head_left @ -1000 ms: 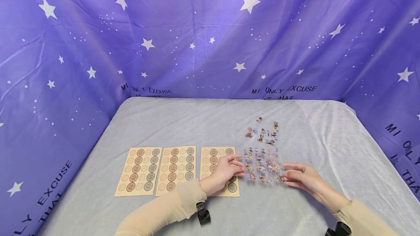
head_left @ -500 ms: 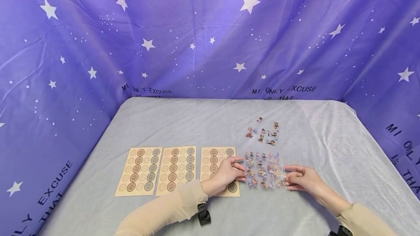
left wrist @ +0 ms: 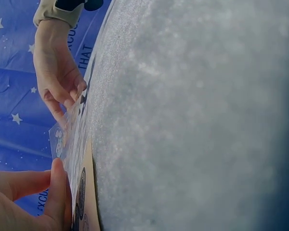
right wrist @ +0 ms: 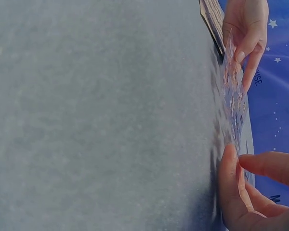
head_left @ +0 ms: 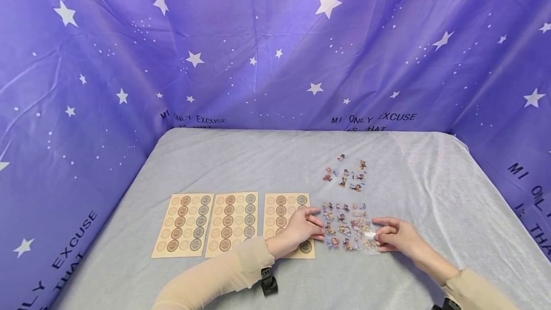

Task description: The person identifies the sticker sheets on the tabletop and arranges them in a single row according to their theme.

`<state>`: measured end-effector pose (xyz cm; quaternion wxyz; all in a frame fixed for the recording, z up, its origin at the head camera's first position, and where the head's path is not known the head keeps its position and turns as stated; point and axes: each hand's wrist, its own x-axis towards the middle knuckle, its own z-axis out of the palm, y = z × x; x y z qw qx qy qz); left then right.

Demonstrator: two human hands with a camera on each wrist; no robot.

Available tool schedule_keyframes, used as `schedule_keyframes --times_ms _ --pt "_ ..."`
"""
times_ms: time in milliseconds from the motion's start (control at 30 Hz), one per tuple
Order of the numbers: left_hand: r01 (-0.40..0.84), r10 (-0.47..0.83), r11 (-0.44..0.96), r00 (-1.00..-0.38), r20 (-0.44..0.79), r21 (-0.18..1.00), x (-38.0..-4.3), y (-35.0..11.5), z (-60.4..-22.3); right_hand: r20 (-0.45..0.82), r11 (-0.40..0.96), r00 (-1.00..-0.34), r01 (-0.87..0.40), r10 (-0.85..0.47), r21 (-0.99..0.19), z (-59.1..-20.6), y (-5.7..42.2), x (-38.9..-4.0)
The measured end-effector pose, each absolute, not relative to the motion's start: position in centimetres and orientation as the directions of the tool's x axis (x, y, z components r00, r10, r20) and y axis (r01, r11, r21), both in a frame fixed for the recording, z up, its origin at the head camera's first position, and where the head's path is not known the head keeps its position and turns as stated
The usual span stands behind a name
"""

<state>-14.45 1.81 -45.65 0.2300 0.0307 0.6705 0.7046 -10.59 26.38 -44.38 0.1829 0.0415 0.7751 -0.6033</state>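
Note:
A clear sticker sheet printed with small cartoon characters is held between both hands, low over the cloth. My left hand pinches its left edge, and in the left wrist view the thumb and fingers meet at that edge. On the other side my right hand pinches the right edge near the lower corner. From the right wrist view the sheet appears edge-on, just off the cloth, with a shadow beneath. Behind it lies another clear sticker sheet with fewer characters, flat on the cloth.
Three tan sheets of round stickers lie in a row: a left one, a middle one and a right one partly under my left hand and forearm. Grey cloth covers the table. A purple star-patterned curtain surrounds it.
The held sticker sheet has come slightly toward me and a little right, widening the gap to the sheet behind it. Both hands moved slightly with it and keep their grip.

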Motion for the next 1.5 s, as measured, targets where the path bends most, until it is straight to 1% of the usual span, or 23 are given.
schedule_keyframes --times_ms 200,367,500,633,733,900,1067,1200,1433,1500 --pt "-0.276 0.37 0.018 -0.891 -0.263 0.961 -14.4 1.7 -45.6 -0.354 0.283 -0.922 0.301 -0.158 -0.911 -44.4 26.3 -10.6" --pt "-0.279 0.362 0.02 -0.893 -0.267 0.96 -14.4 1.6 -45.4 -0.355 0.313 -0.912 0.282 -0.207 -0.907 -44.3 26.7 -10.7" --pt "-0.271 0.352 0.049 -0.896 -0.27 0.961 -14.7 1.2 -45.1 -0.325 0.401 -0.911 0.206 -0.255 -0.893 -43.7 27.3 -10.9" --pt "-0.237 0.375 0.096 -0.891 -0.256 0.967 -15.4 0.4 -44.1 -0.282 0.475 -0.921 0.129 -0.268 -0.871 -42.8 27.8 -11.3" --pt "-0.221 0.403 0.123 -0.88 -0.252 0.968 -16.0 0.1 -43.2 -0.259 0.49 -0.923 0.092 -0.285 -0.867 -42.4 28.2 -11.7" --pt "-0.201 0.436 0.175 -0.862 -0.259 0.964 -17.4 -0.1 -42.5 -0.219 0.475 -0.921 0.043 -0.323 -0.879 -42.3 28.6 -12.9" --pt "-0.174 0.443 0.226 -0.858 -0.261 0.958 -19.2 0.1 -42.4 -0.219 0.441 -0.926 0.065 -0.309 -0.895 -42.2 28.8 -14.4" --pt "-0.189 0.422 0.224 -0.865 -0.27 0.956 -20.7 0.5 -42.1 -0.228 0.43 -0.928 0.085 -0.294 -0.899 -42.4 29.2 -15.8" --pt "-0.193 0.376 0.233 -0.886 -0.272 0.953 -23.1 1.4 -42.6 -0.233 0.416 -0.94 0.113 -0.25 -0.902 -43.2 30.2 -17.9" --pt "-0.161 0.357 0.254 -0.901 -0.247 0.954 -23.4 1.7 -43.0 -0.239 0.421 -0.944 0.126 -0.229 -0.898 -43.1 30.1 -18.3"
